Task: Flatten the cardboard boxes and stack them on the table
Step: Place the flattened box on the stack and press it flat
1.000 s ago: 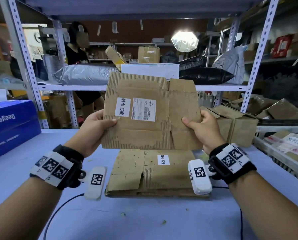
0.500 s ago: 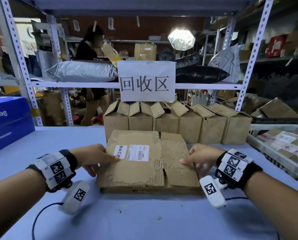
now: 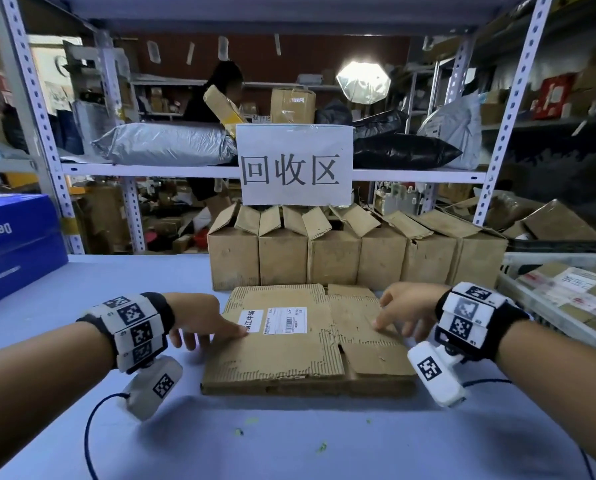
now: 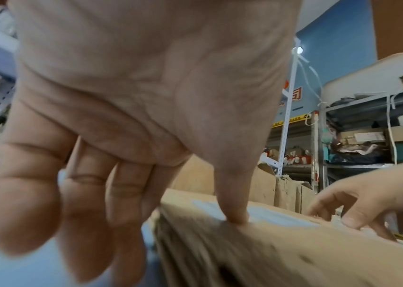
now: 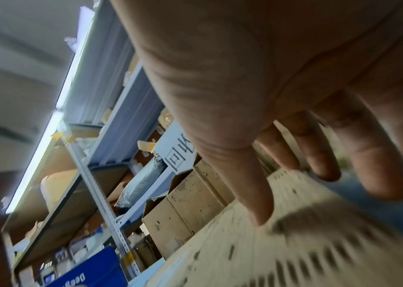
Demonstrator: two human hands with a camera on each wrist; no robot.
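Evidently the flattened box (image 3: 303, 327) lay on top of the stack (image 3: 307, 384) on the blue table (image 3: 289, 441), its long axis running left to right between the two hands. The left hand (image 3: 199, 320) sat at the left edge with its thumb tip on the top sheet beside the white label (image 3: 272, 320), the other fingers hanging loose off the side and gripping nothing. The right hand (image 3: 407, 310) rested straight fingertips on the right panel, holding nothing either (the wrist views were too blurred to show how hard either hand pressed). Just behind the stack, straight ahead and near both hands, stood the row of upright boxes (image 3: 355, 254) with flaps open; the next one to flatten probably comes from there, and neither hand looked clearly nearer to it.
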